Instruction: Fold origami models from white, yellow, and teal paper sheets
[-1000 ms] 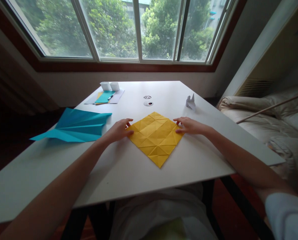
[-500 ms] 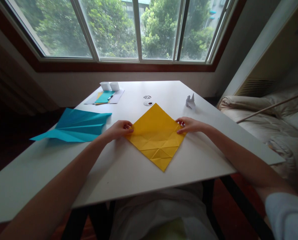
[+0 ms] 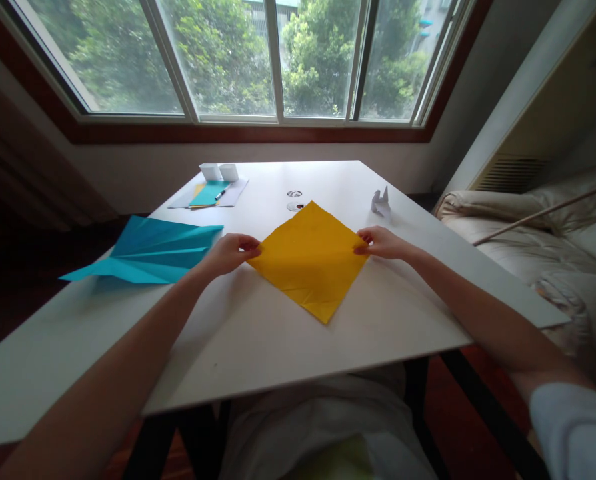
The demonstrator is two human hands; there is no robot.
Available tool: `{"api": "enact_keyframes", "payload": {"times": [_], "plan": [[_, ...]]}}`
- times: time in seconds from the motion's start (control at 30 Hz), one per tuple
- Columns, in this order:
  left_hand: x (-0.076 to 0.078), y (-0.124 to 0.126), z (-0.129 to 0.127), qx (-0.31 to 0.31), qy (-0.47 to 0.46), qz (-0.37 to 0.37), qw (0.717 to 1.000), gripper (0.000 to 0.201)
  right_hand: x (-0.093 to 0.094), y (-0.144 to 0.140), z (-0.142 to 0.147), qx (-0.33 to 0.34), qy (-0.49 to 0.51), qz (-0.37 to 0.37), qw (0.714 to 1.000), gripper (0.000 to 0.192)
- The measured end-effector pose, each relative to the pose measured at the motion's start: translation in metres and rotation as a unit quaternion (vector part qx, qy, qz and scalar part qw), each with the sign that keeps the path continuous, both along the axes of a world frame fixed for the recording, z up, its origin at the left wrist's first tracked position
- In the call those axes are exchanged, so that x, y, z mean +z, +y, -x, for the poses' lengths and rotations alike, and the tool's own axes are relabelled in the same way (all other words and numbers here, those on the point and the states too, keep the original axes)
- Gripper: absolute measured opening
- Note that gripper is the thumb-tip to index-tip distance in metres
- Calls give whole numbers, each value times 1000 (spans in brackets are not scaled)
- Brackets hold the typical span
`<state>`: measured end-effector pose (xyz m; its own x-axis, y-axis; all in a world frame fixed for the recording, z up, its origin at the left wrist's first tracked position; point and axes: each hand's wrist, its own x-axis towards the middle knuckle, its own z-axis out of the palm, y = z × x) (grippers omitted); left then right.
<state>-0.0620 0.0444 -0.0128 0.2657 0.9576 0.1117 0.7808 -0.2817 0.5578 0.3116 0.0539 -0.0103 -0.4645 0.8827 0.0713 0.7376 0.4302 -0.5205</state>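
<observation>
A square of yellow paper is turned like a diamond in front of me, one corner pointing away and one towards me. Faint creases show near its front corner. My left hand pinches the left corner between thumb and fingers. At the opposite corner, my right hand pinches the paper in the same way. Left of my left hand lies a large sheet of blue paper with raised pleat-like folds. I cannot tell how much of the yellow sheet touches the table.
On the white table stand a folded white paper bird at the right and two white cups at the back left. By the cups lie coloured sheets with a pen. Two round marks lie mid-table. A beige sofa is at the right.
Both hands have moved slightly away from me, apparently lifting the yellow paper. Its front corner has drawn back, and its creases look fainter. The blue paper and the bird have stayed put.
</observation>
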Motion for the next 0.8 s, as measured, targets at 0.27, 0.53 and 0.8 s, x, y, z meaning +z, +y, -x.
{"api": "enact_keyframes", "payload": {"times": [0.27,0.53,0.8], "plan": [[1,-5,0,-117,69,-131,982,28,-6,4,-2,0,-34,-79,996,10],[4,-7,-2,-183,163,-129,961,26,-1,-1,-4,30,-137,-112,984,33],[15,-25,-28,-163,233,-92,954,32,7,-11,7,70,-188,-144,969,32]]}}
